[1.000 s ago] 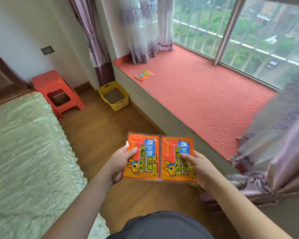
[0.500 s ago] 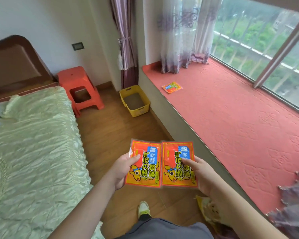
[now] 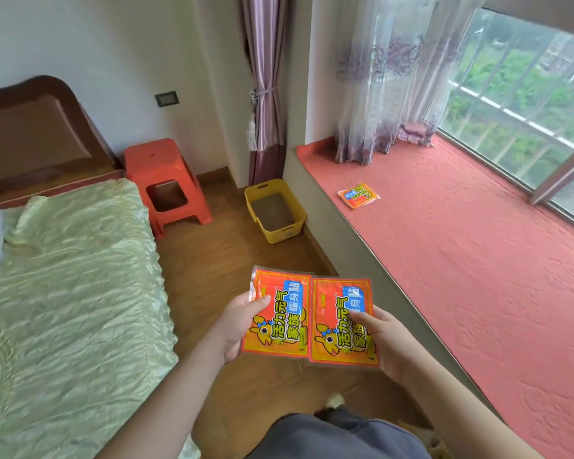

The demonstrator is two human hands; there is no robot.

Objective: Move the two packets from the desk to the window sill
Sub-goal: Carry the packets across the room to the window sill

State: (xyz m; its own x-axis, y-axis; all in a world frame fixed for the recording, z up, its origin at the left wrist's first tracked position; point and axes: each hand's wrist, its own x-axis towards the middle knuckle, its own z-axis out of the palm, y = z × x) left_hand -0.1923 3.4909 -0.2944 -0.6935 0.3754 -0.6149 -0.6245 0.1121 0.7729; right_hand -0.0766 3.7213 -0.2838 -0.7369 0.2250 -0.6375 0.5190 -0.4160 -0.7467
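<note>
Two orange packets with blue labels are held side by side over the wooden floor. My left hand (image 3: 237, 324) grips the left packet (image 3: 280, 318) at its left edge. My right hand (image 3: 386, 339) grips the right packet (image 3: 340, 323) at its right edge, thumb on top. The window sill (image 3: 461, 260), covered with a red quilted mat, runs along the right, just beyond the right packet. A third orange packet (image 3: 358, 195) lies flat on the sill near its far end.
A bed with a pale green cover (image 3: 63, 293) fills the left. An orange plastic stool (image 3: 166, 187) and a yellow bin (image 3: 275, 210) stand on the floor ahead. Curtains (image 3: 378, 94) hang at the sill's far end. Window glass (image 3: 527, 104) borders the sill.
The view has swung left and moved forward along the sill; the near curtain has left the frame. Both hands keep the same hold on the packets.
</note>
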